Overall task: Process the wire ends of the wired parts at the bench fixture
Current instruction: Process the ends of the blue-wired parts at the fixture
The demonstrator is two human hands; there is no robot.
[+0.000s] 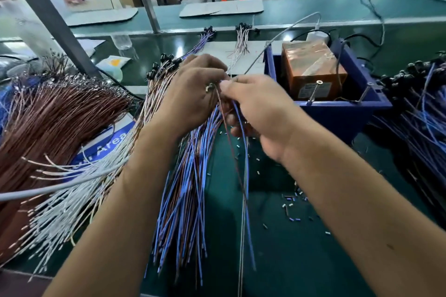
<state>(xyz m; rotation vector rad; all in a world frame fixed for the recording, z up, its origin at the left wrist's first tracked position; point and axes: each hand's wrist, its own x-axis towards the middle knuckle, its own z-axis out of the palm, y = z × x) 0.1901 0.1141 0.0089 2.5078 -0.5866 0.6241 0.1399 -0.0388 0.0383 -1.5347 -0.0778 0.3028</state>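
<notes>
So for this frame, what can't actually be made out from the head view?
- The part's body in the left hand: covered by the fingers of the left hand and of the right hand.
- Label print on the orange block in the blue fixture box: too small, blurred.
- Stripped state of the blue wire ends: too fine to tell.
- Brown wire pile: cut off by the left edge.

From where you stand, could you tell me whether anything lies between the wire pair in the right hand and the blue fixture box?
Nothing visible does. The right hand pinches the wire pair just left of the blue fixture box; only bare green mat with scattered insulation bits lies nearby.
</notes>
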